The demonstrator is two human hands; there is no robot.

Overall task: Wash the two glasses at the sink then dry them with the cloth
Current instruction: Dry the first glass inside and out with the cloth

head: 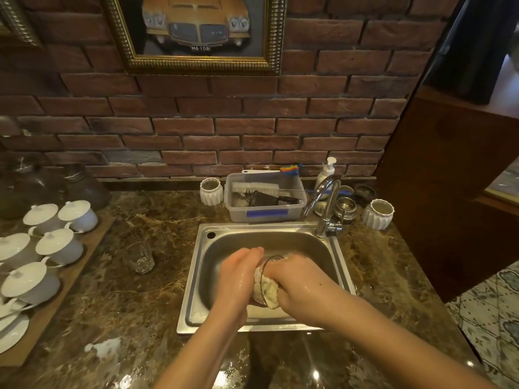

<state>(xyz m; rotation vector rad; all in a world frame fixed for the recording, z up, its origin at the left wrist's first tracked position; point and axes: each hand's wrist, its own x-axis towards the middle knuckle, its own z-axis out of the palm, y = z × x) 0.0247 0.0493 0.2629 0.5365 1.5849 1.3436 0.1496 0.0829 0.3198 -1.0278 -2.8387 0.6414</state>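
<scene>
Over the steel sink (196, 276) my left hand (238, 273) grips a clear glass (265, 279) from its left side. A pale cloth or sponge (271, 293) fills the glass, and my right hand (295, 279) grips that cloth with its fingers pushed into the glass. Both hands look wet. A second clear glass (140, 256) stands upright on the marble counter left of the sink, apart from both hands.
The tap (325, 203) rises at the sink's back right corner, with no water visibly running. Behind the sink stand a plastic tub of brushes (264, 200), white ribbed pots (211, 190) (377, 214) and a soap pump (327, 171). White lidded cups (59, 245) fill a board at left.
</scene>
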